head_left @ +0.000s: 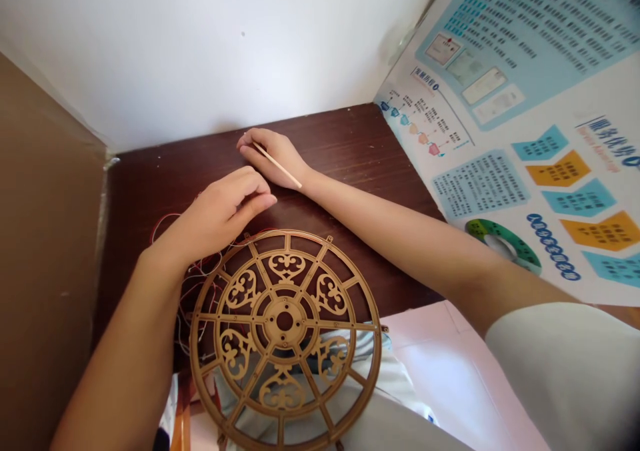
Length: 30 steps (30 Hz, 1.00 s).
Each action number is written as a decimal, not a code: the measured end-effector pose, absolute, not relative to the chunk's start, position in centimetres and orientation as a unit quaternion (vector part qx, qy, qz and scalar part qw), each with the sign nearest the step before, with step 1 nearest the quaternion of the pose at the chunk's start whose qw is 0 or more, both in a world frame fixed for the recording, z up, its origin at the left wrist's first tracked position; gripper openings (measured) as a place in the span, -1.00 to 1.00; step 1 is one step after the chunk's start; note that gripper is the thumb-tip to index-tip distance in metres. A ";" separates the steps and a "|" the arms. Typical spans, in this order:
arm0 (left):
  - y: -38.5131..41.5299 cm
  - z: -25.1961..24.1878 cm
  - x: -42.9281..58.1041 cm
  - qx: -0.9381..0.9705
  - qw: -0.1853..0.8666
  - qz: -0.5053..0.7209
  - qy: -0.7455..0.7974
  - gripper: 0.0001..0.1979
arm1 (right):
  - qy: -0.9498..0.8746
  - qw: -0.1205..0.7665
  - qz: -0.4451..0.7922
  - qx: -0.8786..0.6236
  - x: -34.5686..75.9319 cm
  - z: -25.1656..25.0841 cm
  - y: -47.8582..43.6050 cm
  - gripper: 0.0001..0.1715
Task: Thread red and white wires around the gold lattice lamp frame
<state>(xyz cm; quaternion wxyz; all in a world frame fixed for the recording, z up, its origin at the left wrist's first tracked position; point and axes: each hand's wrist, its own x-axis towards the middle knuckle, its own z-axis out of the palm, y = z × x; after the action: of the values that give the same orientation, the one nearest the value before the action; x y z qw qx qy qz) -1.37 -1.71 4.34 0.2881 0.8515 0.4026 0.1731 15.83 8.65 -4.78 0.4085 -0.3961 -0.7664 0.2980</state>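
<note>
My right hand rests near the back of the dark table, its fingers curled around a thin, pale wooden stick. The stick slants across the hand toward the wrist. Closer to me, my left hand hovers just above the tabletop with thumb and fingers drawn together; whatever it may hold is hidden or too small to make out. Below it lies a round, gold-brown wheel-shaped lattice with spokes, scrollwork and a holed hub. Its near part reaches past the table edge over my lap. Thin red and white wires tangle at its left.
A white wall closes off the back of the dark brown table. To the right stands a printed poster board, and a brown panel rises on the left. Pale floor tiles show below the table's front edge.
</note>
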 end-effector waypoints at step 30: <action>-2.9 3.3 0.6 0.880 0.384 -0.025 0.276 -0.94 | -0.777 0.381 0.282 -0.413 15.8 -4.4 8.4 -0.81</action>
<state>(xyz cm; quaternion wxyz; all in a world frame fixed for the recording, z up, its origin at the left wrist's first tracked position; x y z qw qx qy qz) 0.62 -2.92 3.29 0.3844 0.8805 0.2764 -0.0249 15.83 8.43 -4.41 0.3815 -0.4133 -0.7772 0.2822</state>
